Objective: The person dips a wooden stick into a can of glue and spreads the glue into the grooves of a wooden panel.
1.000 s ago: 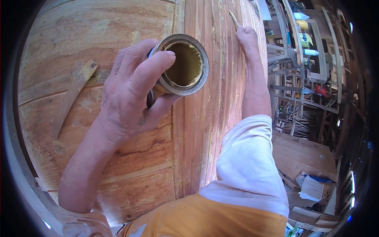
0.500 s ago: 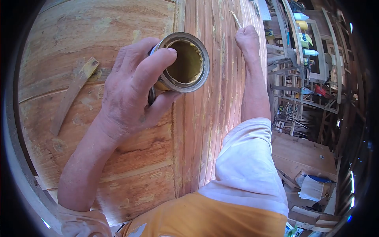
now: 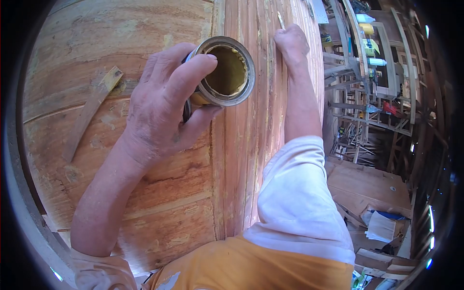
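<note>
My left hand (image 3: 162,99) is closed around an open metal can (image 3: 251,72), with the thumb under its side and a finger over the rim. Yellowish residue coats the can's inner wall, and its mouth faces the camera. Farther up, my right hand (image 3: 293,42) is closed on a thin, light-coloured stick-like tool (image 3: 281,20). Only the tool's far end shows, so its exact kind cannot be made out. Beneath both hands lies a large wooden panel (image 3: 169,212) with pale yellow patches. Narrow grooved strips (image 3: 244,159) run along its right part, under my right hand.
A thin wooden slat (image 3: 89,118) lies on the panel, left of my left hand. Off the right edge stand wooden frames (image 3: 355,43) with several bottles (image 3: 377,62). A brown board (image 3: 369,186) and white papers (image 3: 382,227) are at the lower right.
My right hand has moved slightly left and up along the grooved strips with the tool. The can has shifted a little up and left in my left hand's grip.
</note>
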`<action>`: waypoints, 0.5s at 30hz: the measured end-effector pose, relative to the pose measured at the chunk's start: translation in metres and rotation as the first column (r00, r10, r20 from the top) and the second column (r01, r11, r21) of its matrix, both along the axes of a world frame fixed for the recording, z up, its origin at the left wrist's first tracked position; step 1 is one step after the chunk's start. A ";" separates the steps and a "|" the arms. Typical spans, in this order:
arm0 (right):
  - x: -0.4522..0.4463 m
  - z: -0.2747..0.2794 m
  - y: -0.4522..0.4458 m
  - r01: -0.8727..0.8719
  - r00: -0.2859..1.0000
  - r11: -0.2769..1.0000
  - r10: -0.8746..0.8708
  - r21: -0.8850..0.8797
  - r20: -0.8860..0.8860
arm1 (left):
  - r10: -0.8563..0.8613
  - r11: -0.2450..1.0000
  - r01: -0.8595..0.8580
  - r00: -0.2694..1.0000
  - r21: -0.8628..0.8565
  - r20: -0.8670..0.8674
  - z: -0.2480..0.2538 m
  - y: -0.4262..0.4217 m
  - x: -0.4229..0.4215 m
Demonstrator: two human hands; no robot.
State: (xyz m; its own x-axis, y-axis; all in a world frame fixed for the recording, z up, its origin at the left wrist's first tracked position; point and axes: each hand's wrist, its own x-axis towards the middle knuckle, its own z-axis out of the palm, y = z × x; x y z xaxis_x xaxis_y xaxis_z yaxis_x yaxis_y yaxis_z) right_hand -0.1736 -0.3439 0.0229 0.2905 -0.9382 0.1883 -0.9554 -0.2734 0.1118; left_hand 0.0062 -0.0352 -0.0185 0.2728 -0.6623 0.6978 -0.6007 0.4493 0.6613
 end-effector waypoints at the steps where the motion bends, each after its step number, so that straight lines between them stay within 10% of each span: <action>1: 0.004 0.000 0.001 -0.011 1.000 1.000 0.011 0.013 0.006 | -0.003 1.000 0.003 1.000 0.003 0.000 0.001 0.000 0.000; 15: -0.001 0.008 0.007 -0.001 0.996 0.999 0.004 0.037 -0.088 | -0.001 1.000 0.001 1.000 0.006 -0.015 0.003 0.003 0.001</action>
